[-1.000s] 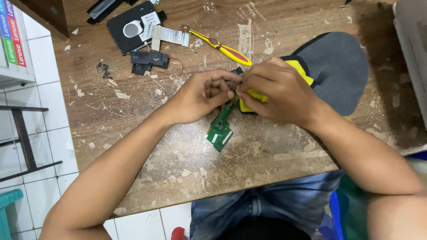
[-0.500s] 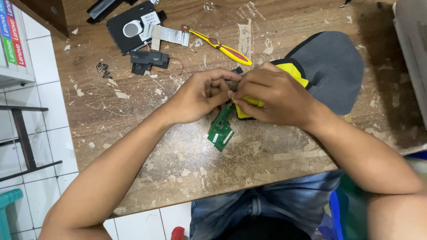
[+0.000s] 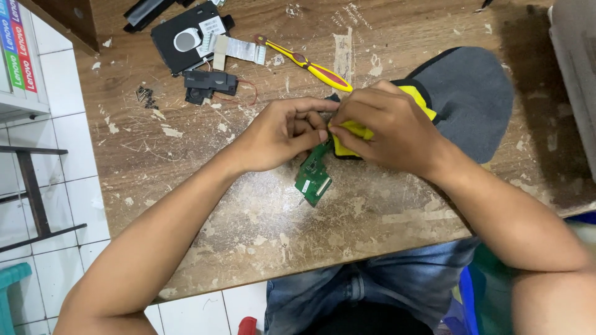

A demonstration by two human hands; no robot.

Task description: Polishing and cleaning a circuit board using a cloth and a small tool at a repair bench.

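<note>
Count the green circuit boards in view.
1. A green circuit board sits on the wooden table, held under the left hand and right hand. More may be hidden beneath them.

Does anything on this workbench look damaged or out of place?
The wooden table is badly worn, with scratches and pale peeling patches all over. Loose screws lie scattered near the black speaker part. The green circuit board between the hands looks intact.

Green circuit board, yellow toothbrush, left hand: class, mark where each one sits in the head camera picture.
Green circuit board [image 3: 313, 175], head view, on its lower exposed half below the hands.
Yellow toothbrush [image 3: 318, 71], head view, on the middle of its handle.
Left hand [image 3: 280, 133], head view, on the back of the hand.
</note>
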